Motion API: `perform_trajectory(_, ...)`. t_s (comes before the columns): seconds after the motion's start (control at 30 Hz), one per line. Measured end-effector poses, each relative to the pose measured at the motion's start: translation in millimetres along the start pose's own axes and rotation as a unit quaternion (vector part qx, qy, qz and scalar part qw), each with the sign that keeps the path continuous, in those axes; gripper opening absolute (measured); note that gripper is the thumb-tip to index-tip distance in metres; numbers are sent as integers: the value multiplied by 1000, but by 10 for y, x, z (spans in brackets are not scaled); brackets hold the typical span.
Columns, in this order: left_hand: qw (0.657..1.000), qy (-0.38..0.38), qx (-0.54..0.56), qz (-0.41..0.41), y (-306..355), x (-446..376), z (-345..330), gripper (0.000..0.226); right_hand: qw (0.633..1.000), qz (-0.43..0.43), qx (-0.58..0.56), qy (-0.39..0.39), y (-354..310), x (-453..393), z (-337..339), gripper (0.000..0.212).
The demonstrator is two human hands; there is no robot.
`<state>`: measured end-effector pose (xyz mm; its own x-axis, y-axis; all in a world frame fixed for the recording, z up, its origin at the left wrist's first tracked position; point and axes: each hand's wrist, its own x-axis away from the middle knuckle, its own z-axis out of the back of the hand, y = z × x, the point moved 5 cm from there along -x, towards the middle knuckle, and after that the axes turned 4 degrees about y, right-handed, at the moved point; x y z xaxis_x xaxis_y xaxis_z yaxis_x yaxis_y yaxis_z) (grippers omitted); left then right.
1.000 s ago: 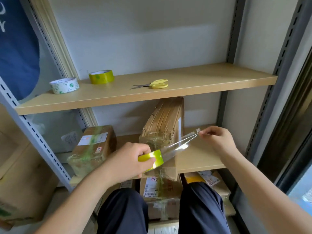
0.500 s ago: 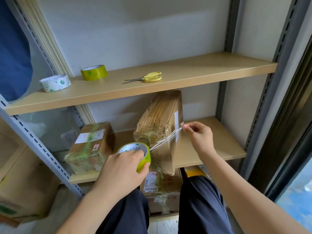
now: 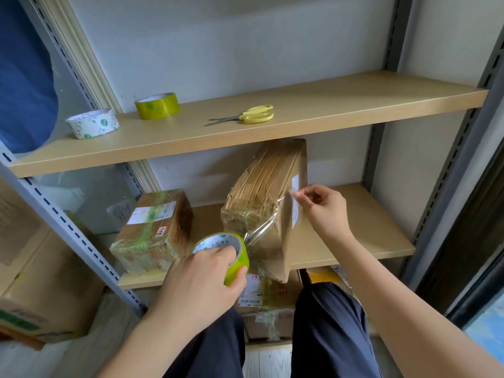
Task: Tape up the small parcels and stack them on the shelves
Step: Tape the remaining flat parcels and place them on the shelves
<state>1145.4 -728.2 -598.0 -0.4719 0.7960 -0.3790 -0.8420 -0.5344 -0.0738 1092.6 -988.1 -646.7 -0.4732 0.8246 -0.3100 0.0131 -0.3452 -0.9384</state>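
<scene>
A tall brown parcel (image 3: 268, 192) leans upright on the middle shelf (image 3: 362, 230). My left hand (image 3: 201, 279) grips a green tape roll (image 3: 230, 255) just below and left of the parcel. A clear strip of tape (image 3: 264, 227) runs from the roll up across the parcel's front corner. My right hand (image 3: 321, 208) pinches the strip's free end against the parcel's right face, by a white label. A second taped parcel (image 3: 152, 230) lies flat on the same shelf to the left.
The upper shelf (image 3: 327, 105) carries yellow scissors (image 3: 245, 117), a green tape roll (image 3: 157, 105) and a white tape roll (image 3: 92, 123). More parcels (image 3: 266, 301) sit under the middle shelf between my knees. A large carton (image 3: 41, 290) stands at the left.
The stretched tape strip has come in against the tall parcel. My right hand moved left to the parcel's side, and my left hand brought the roll lower beside it.
</scene>
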Motion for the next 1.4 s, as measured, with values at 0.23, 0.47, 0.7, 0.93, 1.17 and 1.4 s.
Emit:
perform_trajectory(0.23, 993, -66, 44, 86, -170, -54, -321, 46, 986, 28, 153, -60, -100, -153, -320, 12)
perform_trajectory(0.47, 991, -95, 26, 90, -386, -50, -434, 45, 910, 49, 410, -48, -311, -183, -502, 60)
perform_trajectory(0.7, 990, -98, 16, 101, -666, -99, -385, 39, 785, 510, 329, -127, -583, 249, -928, 42)
perform_trajectory(0.93, 994, -82, 4, 75, -819, -149, -389, 27, 801, 504, 290, -143, -281, 331, -1265, 45)
perform_trajectory(1.17, 991, -120, -3, 54, -892, -334, -470, 24, 812, 507, 273, -93, -249, 431, -1280, 37)
perform_trajectory(1.4, 989, -131, -32, 51, -867, -393, -359, 29, 831, 496, 235, -85, -248, 452, -1182, 36)
